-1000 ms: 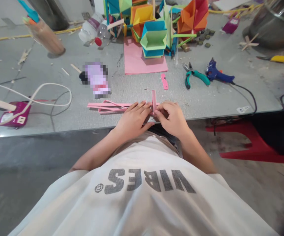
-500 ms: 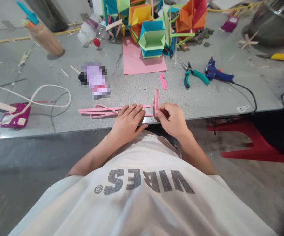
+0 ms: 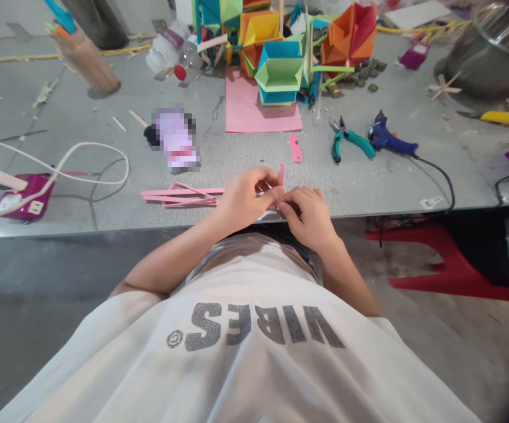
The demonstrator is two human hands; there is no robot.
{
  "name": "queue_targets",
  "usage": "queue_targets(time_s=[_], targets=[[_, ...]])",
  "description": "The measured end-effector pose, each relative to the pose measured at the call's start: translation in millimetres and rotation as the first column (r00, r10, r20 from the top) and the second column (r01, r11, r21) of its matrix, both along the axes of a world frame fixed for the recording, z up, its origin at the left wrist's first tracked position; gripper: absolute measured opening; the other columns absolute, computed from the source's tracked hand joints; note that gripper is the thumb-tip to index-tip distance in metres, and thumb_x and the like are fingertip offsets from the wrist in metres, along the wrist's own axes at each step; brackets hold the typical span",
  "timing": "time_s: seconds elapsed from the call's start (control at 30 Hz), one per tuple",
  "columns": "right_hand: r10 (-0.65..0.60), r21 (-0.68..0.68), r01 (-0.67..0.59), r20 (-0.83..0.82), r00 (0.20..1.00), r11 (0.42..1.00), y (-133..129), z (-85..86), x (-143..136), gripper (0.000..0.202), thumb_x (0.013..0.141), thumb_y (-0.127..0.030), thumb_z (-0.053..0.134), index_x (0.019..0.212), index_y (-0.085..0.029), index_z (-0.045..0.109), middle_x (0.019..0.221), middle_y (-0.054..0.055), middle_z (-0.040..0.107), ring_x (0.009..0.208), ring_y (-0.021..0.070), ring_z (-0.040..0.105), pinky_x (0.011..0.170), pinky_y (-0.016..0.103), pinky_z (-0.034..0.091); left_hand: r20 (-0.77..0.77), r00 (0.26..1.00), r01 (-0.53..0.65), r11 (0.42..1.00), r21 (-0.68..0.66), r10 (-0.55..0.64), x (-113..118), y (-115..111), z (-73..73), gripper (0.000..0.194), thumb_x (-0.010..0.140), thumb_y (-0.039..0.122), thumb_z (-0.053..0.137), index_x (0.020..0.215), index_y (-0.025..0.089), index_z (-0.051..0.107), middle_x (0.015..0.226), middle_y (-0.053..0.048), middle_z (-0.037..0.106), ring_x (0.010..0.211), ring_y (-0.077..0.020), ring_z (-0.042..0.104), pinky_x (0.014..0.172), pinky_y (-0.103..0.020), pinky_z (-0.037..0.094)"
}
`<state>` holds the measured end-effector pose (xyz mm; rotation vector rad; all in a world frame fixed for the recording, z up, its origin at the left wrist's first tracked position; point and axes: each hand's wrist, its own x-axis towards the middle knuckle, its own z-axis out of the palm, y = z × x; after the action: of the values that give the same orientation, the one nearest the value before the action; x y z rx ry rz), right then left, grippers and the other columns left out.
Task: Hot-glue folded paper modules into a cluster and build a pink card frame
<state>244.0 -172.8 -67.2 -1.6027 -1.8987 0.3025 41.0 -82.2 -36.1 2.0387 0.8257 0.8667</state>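
Both hands meet at a narrow pink paper strip (image 3: 281, 171) near the table's front edge, part of it standing upright. My left hand (image 3: 246, 197) is curled, with thumb and fingers closed on the strip from the left. My right hand (image 3: 307, 214) pinches its lower part from the right. The fingers hide where the strip is gripped. Left of my left hand lie more folded pink paper strips (image 3: 179, 195), flat on the table. A small pink cutter (image 3: 295, 148) lies just beyond my hands.
Pink paper sheets (image 3: 241, 117) lie farther back under colourful folded-paper shapes (image 3: 280, 73). Teal-handled pliers (image 3: 354, 141) and a blue glue gun (image 3: 389, 138) lie to the right. A blurred-out phone (image 3: 176, 141) and a purple power socket (image 3: 25, 200) with a white cable are on the left.
My left hand has lifted off the flat strips and moved right, closing on the upright strip beside my right hand. The right hand keeps its pinch.
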Motion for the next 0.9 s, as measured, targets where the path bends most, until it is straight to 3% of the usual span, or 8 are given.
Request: queue_targets(time_s=[0.13,0.23,0.33,0.4,0.47,0.6,0.77,0.9], targets=[[0.071,0.020,-0.070,-0.066,0.995,0.997,2,5.0,27,0.016,0.114,-0.036,0.069,0.109,-0.027,0.080,0.108,0.009,0.088,0.106,0.0306,0.079,0.100,0.049,0.056,0.021,1.000,-0.005,1.000,-0.025,0.005,10,0,-1.1,0.007,0.107,0.026,0.073,0.102,0.022,0.075,0.096,-0.002,0.086,0.084,-0.0170,0.076,0.082,-0.032,0.059],[-0.142,0.149,0.149,-0.058,0.988,0.977,20,18.6,95,0.010,0.107,-0.023,0.079,0.115,-0.024,0.085,0.119,0.011,0.091,0.113,0.0274,0.082,0.104,0.046,0.061,0.020,0.999,-0.025,1.000,0.005,0.025,10,-1,-6.7,0.007,0.107,0.027,0.072,0.101,0.023,0.071,0.092,0.000,0.083,0.074,-0.0141,0.069,0.073,-0.031,0.052],[-0.617,0.135,0.605,0.070,0.784,0.785,52,37.5,185,0.038,0.101,-0.003,0.079,0.138,-0.012,0.084,0.145,0.024,0.088,0.133,0.0237,0.082,0.112,0.045,0.057,0.070,0.997,0.024,0.999,0.028,-0.026,8,1,-13.0,0.008,0.108,0.027,0.068,0.102,0.023,0.068,0.090,0.000,0.081,0.073,-0.0133,0.067,0.072,-0.030,0.050],[-0.697,-0.032,0.723,0.240,0.676,0.690,74,46.0,236,0.043,0.089,-0.008,0.094,0.131,-0.004,0.084,0.166,0.037,0.074,0.157,0.0300,0.074,0.115,0.050,0.052,0.104,0.993,0.049,0.998,0.029,-0.052,6,2,-16.6,0.009,0.109,0.029,0.066,0.104,0.022,0.067,0.091,-0.001,0.080,0.074,-0.0131,0.068,0.072,-0.029,0.050],[-0.656,-0.171,0.723,0.322,0.683,0.669,90,48.2,266,0.032,0.082,-0.012,0.097,0.109,-0.003,0.083,0.165,0.040,0.073,0.161,0.0350,0.072,0.111,0.053,0.050,0.118,0.991,0.057,0.998,0.023,-0.059,2,3,-19.0,0.010,0.111,0.031,0.067,0.105,0.022,0.067,0.093,-0.002,0.081,0.075,-0.0126,0.067,0.072,-0.029,0.051],[-0.566,-0.199,0.653,0.359,0.742,0.731,101,43.4,272,0.026,0.088,-0.019,0.088,0.074,-0.009,0.070,0.164,0.037,0.074,0.168,0.0383,0.066,0.112,0.054,0.049,0.130,0.989,0.076,0.997,0.017,-0.078,-8,-2,-19.9,0.011,0.112,0.032,0.069,0.105,0.023,0.069,0.094,-0.002,0.083,0.077,-0.0141,0.069,0.075,-0.031,0.054],[-0.641,-0.114,0.729,0.400,0.655,0.675,89,47.7,259,0.045,0.096,-0.020,0.082,0.060,-0.015,0.055,0.146,0.033,0.085,0.156,0.0370,0.077,0.102,0.057,0.048,0.183,0.981,0.064,0.997,0.043,-0.071,-25,-13,-22.7,0.015,0.114,0.031,0.068,0.103,0.023,0.073,0.096,-0.005,0.086,0.083,-0.0186,0.078,0.075,-0.033,0.058],[-0.584,0.082,0.578,0.114,0.804,0.812,48,40.4,243,0.047,0.092,-0.043,0.097,0.070,-0.013,0.067,0.106,0.018,0.094,0.109,0.0252,0.092,0.078,0.052,0.046,0.205,0.973,0.080,0.990,0.114,-0.102,-40,-16,-30.0,0.018,0.117,0.036,0.069,0.105,0.024,0.075,0.097,-0.006,0.087,0.081,-0.0193,0.080,0.074,-0.033,0.059]])
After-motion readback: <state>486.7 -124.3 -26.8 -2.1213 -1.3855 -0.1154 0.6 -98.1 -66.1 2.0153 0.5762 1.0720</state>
